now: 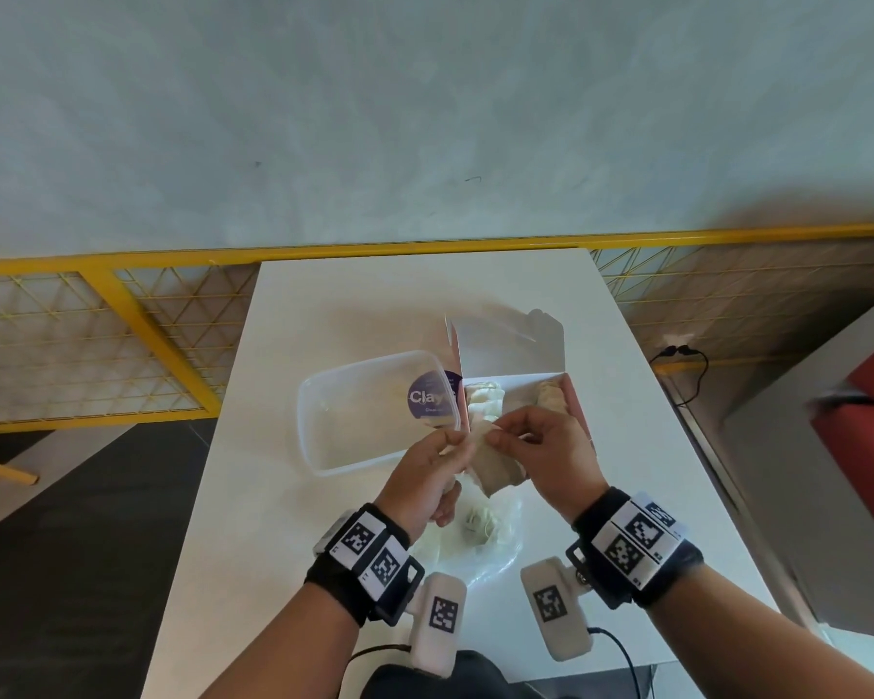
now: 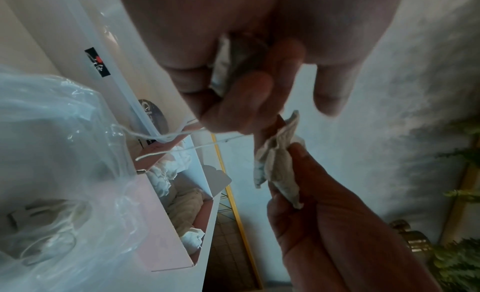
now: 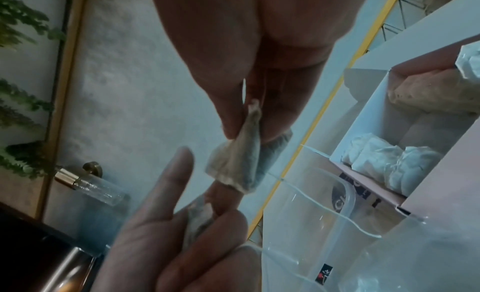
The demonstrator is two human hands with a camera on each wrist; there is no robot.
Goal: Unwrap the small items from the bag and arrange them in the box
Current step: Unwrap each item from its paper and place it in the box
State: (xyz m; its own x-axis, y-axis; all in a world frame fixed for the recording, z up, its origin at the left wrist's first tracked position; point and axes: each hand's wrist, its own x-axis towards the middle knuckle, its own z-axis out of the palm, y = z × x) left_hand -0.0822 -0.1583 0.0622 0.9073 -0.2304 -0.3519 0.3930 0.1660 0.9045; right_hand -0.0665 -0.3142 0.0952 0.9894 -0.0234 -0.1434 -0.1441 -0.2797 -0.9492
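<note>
Both hands pinching tea bag [image 1: 493, 464], long axis upright

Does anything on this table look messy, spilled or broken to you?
Nothing looks spilled or broken. A loose white string trails from the left hand across the pink box. Both hands pinch a crumpled tea bag above the table; the right hand holds its far corner.
</note>
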